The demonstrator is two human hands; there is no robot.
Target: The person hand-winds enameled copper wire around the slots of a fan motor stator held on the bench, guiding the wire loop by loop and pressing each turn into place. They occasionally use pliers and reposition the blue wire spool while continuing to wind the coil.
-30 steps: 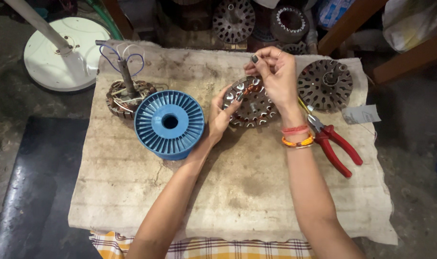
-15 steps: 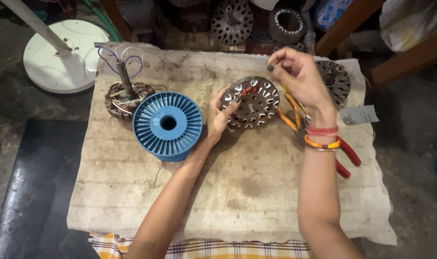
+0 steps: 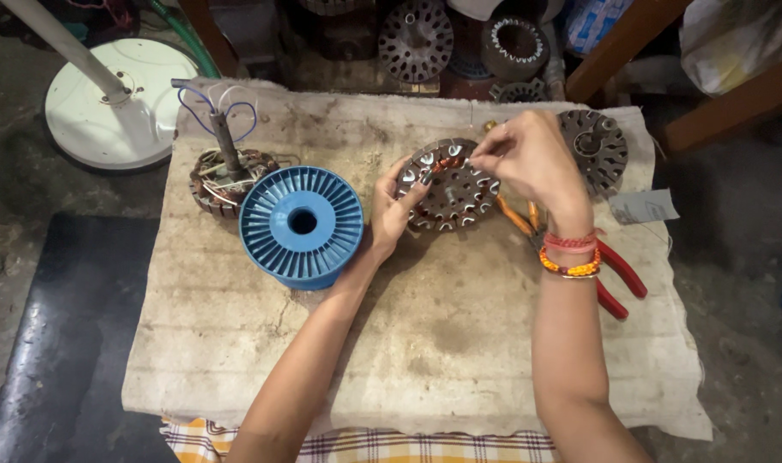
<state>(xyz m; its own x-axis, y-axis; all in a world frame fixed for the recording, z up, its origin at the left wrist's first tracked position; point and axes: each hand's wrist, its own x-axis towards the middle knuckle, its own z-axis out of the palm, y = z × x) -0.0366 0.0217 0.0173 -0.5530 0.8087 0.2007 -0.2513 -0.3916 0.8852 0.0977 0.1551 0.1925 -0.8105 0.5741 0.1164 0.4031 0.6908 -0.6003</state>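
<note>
A round, slotted grey metal stator core (image 3: 450, 187), with a short run of copper-coloured winding near its upper rim, lay near the middle of a worn, stained pale cloth (image 3: 408, 343) that covered the work surface. The left hand (image 3: 396, 210) was closed on the core's left edge, thumb and fingers clamped on the rim. The right hand (image 3: 532, 159) hovered over the core's upper right edge, its fingertips pinched together at the rim on what appeared to be a thin wire, too fine to make out clearly; beaded orange and red bracelets (image 3: 571, 255) circled that wrist. Just beside the core to the right, partly under the right wrist, lay red-handled pliers (image 3: 618, 279) together with an orange-handled tool (image 3: 518, 216). A second round metal core plate (image 3: 595, 146) rested behind the right hand, close to the cloth's far edge. To the left of the left hand stood a blue ribbed plastic spool (image 3: 301, 225), lying flat on one flange, and touching it on the far left sat a wound motor stator with an upright shaft and loose blue and white leads (image 3: 226, 171). Beyond the cloth, on the floor, stood a white round fan base with a pole (image 3: 120, 99); further metal cores (image 3: 418, 39) were piled at the top edge.
</note>
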